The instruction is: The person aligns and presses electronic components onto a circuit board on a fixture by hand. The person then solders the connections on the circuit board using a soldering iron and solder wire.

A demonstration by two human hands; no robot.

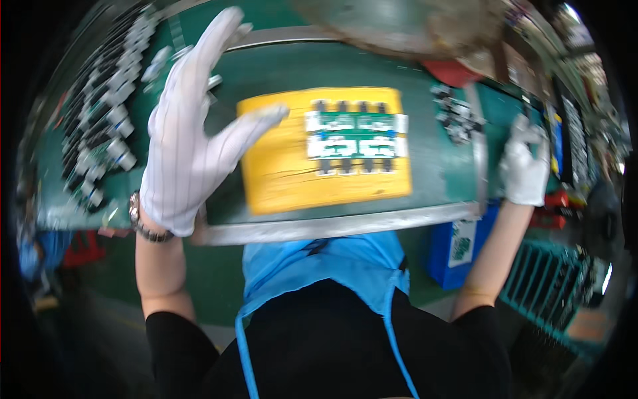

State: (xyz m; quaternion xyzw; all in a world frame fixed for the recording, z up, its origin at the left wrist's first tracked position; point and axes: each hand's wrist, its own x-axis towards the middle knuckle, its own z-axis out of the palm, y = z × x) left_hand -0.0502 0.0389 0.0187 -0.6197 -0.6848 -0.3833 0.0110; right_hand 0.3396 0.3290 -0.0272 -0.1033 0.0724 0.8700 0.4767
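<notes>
A green circuit board panel [359, 136] lies on a yellow pad [279, 179] on the green bench. Small black parts line its far and near edges. Over the pad's left side my left hand [186, 133], in a white striped glove, is open with the thumb spread away from the fingers; it holds nothing. Off to the right, my right hand [525, 163], also gloved in white, is beside the bench's right end. Its fingers are bent together, and what they hold is too small and blurred to make out.
Rows of white and black parts [109, 123] cover the left of the bench. A small heap of dark and silver pieces [457, 114] lies right of the pad. A round brownish plate [405, 26] overhangs the far side. Below right stand a blue bin [438, 256] and a green crate [545, 279].
</notes>
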